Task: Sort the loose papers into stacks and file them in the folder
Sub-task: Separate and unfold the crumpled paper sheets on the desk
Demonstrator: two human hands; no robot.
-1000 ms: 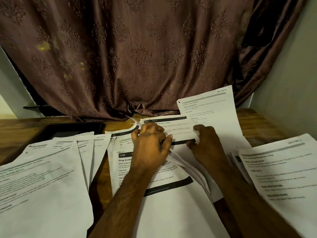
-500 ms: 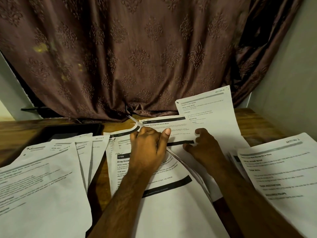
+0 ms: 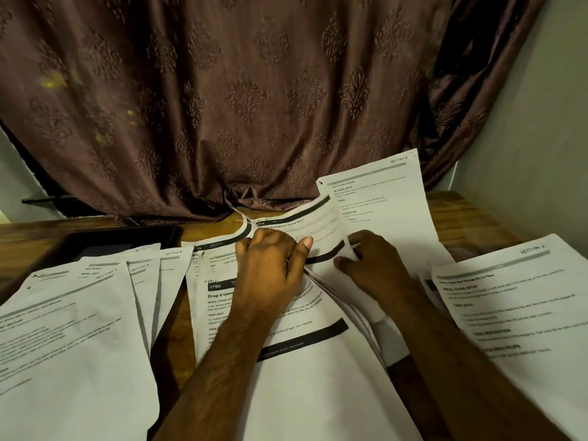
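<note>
Pinching a thin, floppy white printed sheet (image 3: 305, 230) by its near edge, the left hand (image 3: 270, 268) lifts it just beyond the "3703" page (image 3: 286, 329); the right hand (image 3: 372, 265), fingers curled, steadies its right edge. Light paper buckles; edges suit holding.

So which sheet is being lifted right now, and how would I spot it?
Start at the brown curtain and drop to the wooden table below it. Between the left hand and right hand a curled sheet arches up. Unlike the flat sheets around it, it bends and has black bars at both ends.
</note>
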